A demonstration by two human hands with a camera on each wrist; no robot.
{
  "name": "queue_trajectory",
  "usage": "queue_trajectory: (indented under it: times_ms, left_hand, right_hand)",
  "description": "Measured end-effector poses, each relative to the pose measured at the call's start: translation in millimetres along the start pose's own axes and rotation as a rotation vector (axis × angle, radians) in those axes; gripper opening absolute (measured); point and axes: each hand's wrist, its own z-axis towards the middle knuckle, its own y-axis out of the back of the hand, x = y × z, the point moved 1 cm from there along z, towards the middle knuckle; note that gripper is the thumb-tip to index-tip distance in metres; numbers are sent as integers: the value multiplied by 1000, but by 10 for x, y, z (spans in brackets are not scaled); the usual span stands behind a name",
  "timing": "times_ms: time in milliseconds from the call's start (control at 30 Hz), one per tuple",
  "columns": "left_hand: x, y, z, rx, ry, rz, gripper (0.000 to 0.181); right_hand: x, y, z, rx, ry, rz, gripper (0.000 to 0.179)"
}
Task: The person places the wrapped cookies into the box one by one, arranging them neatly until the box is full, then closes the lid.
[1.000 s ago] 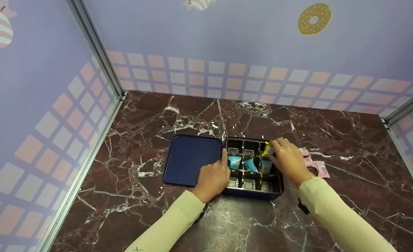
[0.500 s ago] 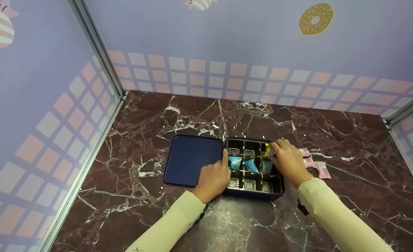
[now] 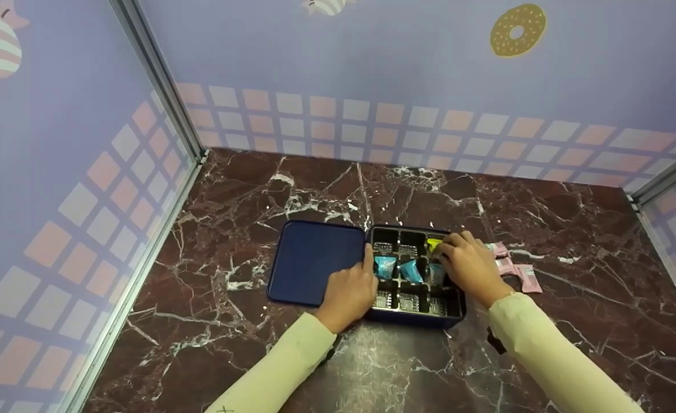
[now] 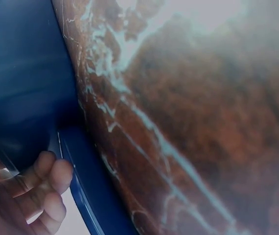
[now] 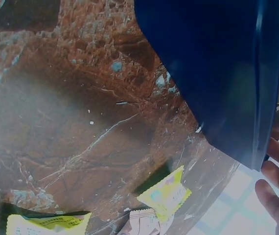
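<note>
Resting lid (image 3: pixel 317 261): lying flat at the far left of the marbled table (image 3: pixel 229 344), right beside the box; the uncovering is looking done.
Left hand (image 3: pixel 349 289): pointing a straight index finger along the box's left rim, the other fingers curling loosely and holding nothing that is showing; probably it is steadying the box.
Box (image 3: pixel 415 319): standing uncovered, its compartments forming three rows of three.
Middle row: holding a blue packet (image 3: pixel 385 267) at left, a slanting blue packet (image 3: pixel 411 271) at centre and a duller packet (image 3: pixel 436 275) at right, so this row is seemingly complete.
Other compartments: five are showing their ridged bottoms, two in the back row and all three in the front, and are apparently waiting for packets.
Yellow packet (image 3: pixel 433 244): sitting in the back-right compartment, the back row's only one.
Right hand (image 3: pixel 471 261): bending its fingertips down at the yellow packet; whether they are pinching or merely touching it, I cannot tell.
Pink packets (image 3: pixel 527 278): lying outside the box at right, looking left to place.
Loose yellow packets (image 5: pixel 166 193): lying near the pink ones in the right wrist view, likewise appearing unplaced.
</note>
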Motion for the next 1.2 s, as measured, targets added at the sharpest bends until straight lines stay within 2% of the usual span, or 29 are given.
queue_trajectory:
  times_ms: [200,400,567,800,1033,1200]
  left_hand:
    - [-1,6,3,30,13,-13,58]
    - [-3,-5,8,11,13,-23,57]
    - [-1,-15,9,26,22,-46,57]
    - [0,1,0,-13,6,-28,54]
    - [-3,10,5,-26,-3,-6,54]
    - [-3,28,3,6,3,-7,55]
  right_hand:
    - [-39,-8,-16,-15,-17,43,16]
    - [-95,20,-37,-82,11,87,10]
    - [-128,55,-58,-115,5,83,7]
    - [-155,78,-74,-132,-32,67,2]
    - [-184,93,-89,-156,-44,74,5]
    - [-216,114,-104,-177,-17,91,5]
